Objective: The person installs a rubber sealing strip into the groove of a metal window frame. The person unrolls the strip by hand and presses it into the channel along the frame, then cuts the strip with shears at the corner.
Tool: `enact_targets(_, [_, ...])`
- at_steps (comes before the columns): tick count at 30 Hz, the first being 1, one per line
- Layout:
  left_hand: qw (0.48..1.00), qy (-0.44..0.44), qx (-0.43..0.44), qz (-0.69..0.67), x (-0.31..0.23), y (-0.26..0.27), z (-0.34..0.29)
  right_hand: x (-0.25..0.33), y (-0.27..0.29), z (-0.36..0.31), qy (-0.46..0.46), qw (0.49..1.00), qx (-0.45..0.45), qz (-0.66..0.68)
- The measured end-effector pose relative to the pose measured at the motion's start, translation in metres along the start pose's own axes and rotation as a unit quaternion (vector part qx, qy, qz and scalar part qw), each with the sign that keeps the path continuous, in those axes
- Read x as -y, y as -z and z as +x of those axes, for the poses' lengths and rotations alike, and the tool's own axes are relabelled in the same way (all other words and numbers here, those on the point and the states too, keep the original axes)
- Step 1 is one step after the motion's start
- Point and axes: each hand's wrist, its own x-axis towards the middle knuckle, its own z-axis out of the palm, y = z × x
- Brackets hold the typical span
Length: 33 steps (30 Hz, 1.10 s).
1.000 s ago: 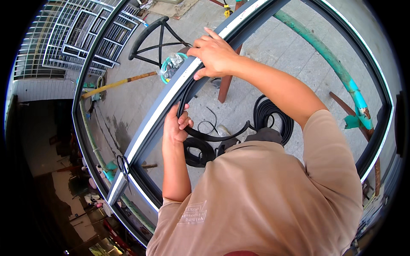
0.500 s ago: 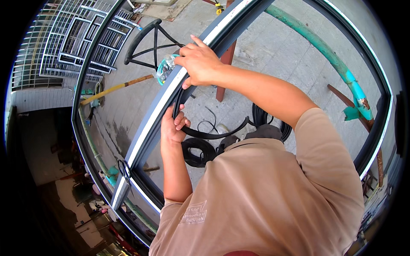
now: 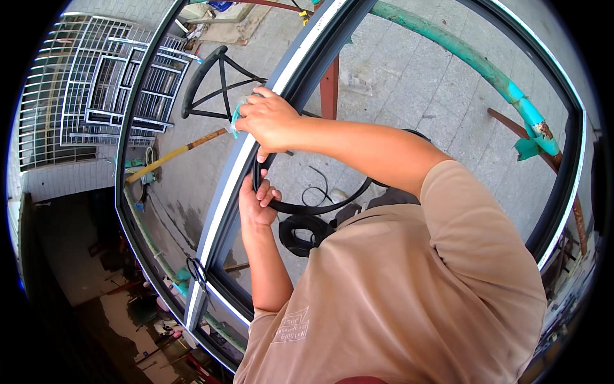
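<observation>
Step in hand, my read: working black strip along the near side of the frame bar. Left to right: black-handled scissors sat on the bar near its lower-left end. Left hand: fingers curled tight round the strip, beside the bar's near edge. Right hand, farther up: clasped across the bar, fingers over the far edge, thumb on the near one. Couldn't tell whether that thumb also pressed strip. Strip sagged rightward from left hand; black coil lay nearer the person. Next move called for firm thumb pressure, strip fed untwisted.
</observation>
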Motion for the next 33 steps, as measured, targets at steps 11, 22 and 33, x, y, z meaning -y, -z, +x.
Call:
enact_targets(11, [1.0, 0.005, 0.014, -0.01, -0.002, 0.007, 0.008, 0.0, 0.004, 0.005, 0.004, 1.0, 0.021, 0.009])
enact_targets(22, [1.0, -0.008, 0.005, -0.003, 0.002, -0.001, 0.0, -0.118, 0.056, -0.016, 0.019, 0.998, -0.009, -0.051])
enact_targets(33, [1.0, -0.01, 0.002, -0.003, 0.0, -0.003, 0.003, -0.087, 0.021, -0.07, -0.174, 0.893, -0.416, 0.02])
